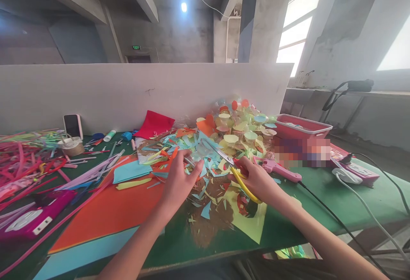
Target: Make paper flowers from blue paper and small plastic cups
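Note:
Yellow-handled scissors (245,185) are in my right hand (256,177), their blades pointing up and to the left. My left hand (182,175) is closed on a small clear plastic piece (192,159) with a light blue paper at its far side, close to the scissor tips. Under and around both hands lie paper scraps (206,210) in blue, orange and yellow. A yellow-green sheet (253,226) with a cut-out opening rests below my right hand.
Paper-topped clear cups (230,139) are piled ahead. A pink glue gun (282,171), cables and a red basket (303,132) stand right. Orange sheets (109,211), pink strips (24,164), a phone (73,126) and a magenta box (38,216) lie left. A white board (96,96) stands behind.

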Available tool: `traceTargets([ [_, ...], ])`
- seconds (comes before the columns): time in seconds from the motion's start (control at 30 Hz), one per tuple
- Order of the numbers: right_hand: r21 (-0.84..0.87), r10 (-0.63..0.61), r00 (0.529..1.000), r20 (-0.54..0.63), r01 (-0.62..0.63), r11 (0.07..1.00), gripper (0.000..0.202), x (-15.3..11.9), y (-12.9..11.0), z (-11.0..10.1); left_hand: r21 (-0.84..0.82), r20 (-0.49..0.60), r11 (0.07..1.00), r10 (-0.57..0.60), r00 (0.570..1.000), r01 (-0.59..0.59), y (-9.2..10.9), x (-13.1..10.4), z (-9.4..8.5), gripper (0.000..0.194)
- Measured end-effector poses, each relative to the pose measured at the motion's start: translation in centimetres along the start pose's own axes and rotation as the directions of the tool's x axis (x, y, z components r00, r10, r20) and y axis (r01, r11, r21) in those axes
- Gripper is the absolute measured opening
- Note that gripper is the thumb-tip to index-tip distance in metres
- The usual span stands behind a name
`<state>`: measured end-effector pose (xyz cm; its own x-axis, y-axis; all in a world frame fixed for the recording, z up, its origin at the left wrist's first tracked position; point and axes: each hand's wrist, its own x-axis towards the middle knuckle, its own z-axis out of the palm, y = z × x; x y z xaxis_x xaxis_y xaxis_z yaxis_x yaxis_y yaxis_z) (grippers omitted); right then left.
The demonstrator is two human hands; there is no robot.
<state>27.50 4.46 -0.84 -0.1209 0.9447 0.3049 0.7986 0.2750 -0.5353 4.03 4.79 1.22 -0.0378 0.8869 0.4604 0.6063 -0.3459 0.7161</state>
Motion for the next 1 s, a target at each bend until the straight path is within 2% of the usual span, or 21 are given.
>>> traceTargets([
  [0.17, 0.073, 0.020, 1.000, 0.024, -0.022, 0.997, 0.033, -0.08, -0.11, 0.09, 0.015, -0.028, 1.000, 0.027, 0.999, -0.026, 0.11, -0.15, -0.09, 0.046],
  [0.3, 0.122, 0.007, 0.999, 0.045, -0.013, 0.992, 0.033, -0.05, -0.14, -0.01, 0.029, -0.062, 0.993, 0.112, 0.992, -0.111, -0.12, -0.10, 0.02, 0.038],
  [0.57, 0.108, -0.006, 0.993, 0.118, -0.007, 0.994, 0.037, -0.40, -0.36, -0.34, 0.074, -0.128, 0.974, 0.222, 0.967, -0.214, -0.12, 0.01, -0.11, 0.026],
  [0.8, 0.140, 0.010, 0.991, 0.134, -0.029, 0.990, 0.037, -0.31, -0.44, 0.07, 0.227, -0.149, 0.900, 0.410, 0.900, -0.373, -0.52, 0.01, 0.20, 0.026],
  [1.0, 0.141, -0.006, 0.992, 0.129, -0.013, 0.990, 0.032, -0.32, -0.73, 0.07, 0.297, -0.145, 0.862, 0.466, 0.873, -0.411, -0.75, 0.09, 0.21, 0.027],
])
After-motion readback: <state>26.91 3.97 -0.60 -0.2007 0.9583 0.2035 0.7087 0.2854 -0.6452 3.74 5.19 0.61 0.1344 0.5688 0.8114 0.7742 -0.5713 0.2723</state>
